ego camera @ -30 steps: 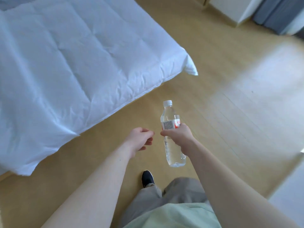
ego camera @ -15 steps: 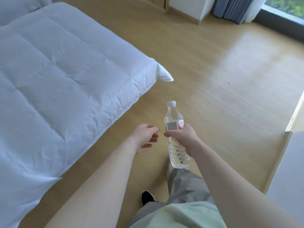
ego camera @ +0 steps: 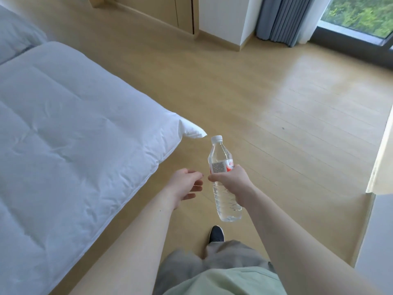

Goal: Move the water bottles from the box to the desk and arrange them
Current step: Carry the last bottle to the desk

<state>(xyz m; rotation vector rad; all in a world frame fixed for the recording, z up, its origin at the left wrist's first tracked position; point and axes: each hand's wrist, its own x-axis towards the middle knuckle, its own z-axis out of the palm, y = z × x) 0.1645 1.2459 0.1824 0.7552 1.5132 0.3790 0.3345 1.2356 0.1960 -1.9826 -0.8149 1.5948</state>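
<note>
A clear water bottle (ego camera: 221, 158) with a white cap and a red-and-white label stands upright in the air, in the middle of the view above the wooden floor. My right hand (ego camera: 234, 182) grips it around the middle, just below the label. My left hand (ego camera: 185, 184) hovers a short way to the left of the bottle, fingers loosely curled, holding nothing and not touching it. No box or desk top is plainly in view.
A bed with a white duvet (ego camera: 70, 133) fills the left side, its corner close to the bottle. Light wooden floor (ego camera: 276, 107) stretches ahead to a cabinet, a grey curtain (ego camera: 282, 18) and a window. A pale grey surface (ego camera: 378, 241) with a wooden edge lies at the right.
The view has swung rightward and up: the bed has slid left, and the curtain and window have come into sight. Both hands keep the same pose, the right still holding the bottle.
</note>
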